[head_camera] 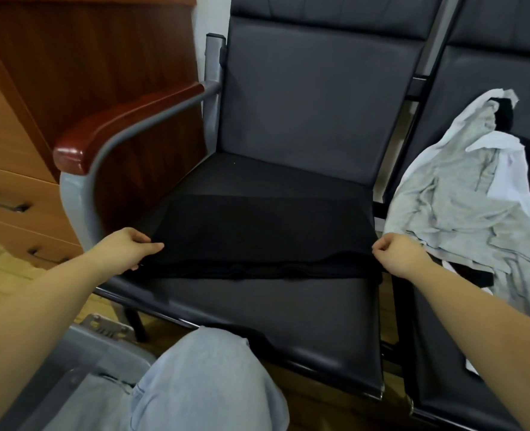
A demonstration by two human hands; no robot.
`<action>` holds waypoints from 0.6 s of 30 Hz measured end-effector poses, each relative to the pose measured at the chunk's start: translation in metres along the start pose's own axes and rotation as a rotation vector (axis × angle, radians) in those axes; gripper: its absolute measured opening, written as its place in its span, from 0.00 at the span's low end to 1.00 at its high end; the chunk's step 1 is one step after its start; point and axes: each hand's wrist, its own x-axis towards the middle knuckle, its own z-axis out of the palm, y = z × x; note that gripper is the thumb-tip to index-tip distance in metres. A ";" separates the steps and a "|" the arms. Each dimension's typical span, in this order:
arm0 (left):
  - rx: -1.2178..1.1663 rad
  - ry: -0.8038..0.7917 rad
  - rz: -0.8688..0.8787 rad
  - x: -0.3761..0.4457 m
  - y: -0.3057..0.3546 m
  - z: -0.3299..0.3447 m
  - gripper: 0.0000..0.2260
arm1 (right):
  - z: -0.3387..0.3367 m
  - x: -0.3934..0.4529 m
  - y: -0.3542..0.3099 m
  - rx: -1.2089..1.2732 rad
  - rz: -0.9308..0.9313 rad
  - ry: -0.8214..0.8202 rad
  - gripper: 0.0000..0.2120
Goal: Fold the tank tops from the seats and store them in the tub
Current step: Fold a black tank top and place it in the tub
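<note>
Two hands pinch the near corners of the black tank top [257,234], spread flat on the seat [257,306]: left hand [127,250], right hand [397,253]. Advise an even lift and aligned edges. Tub [80,362] stands near left. Unfolded tops [463,194] wait on the adjoining seat.

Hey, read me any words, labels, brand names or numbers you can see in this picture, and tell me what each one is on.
None: no readable text shows anywhere in this view.
Black tank top on the seat: no print or tag visible.
Pile of grey and white tops on the next seat: no legible label.
Grey tub at lower left: moulded ridges by its rim, no letters I can make out.
Wooden drawers: only handles.
</note>
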 end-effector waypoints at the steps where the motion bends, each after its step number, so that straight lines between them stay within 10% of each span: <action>1: 0.055 0.031 0.002 -0.001 0.000 0.001 0.16 | 0.003 -0.001 -0.006 -0.027 -0.046 0.025 0.04; 12: 0.308 0.029 -0.016 -0.006 -0.009 0.001 0.20 | 0.086 -0.051 -0.156 -0.019 -0.612 -0.211 0.09; 18: -0.376 -0.051 -0.180 -0.011 -0.001 -0.008 0.10 | 0.116 -0.085 -0.226 -0.039 -0.738 -0.296 0.27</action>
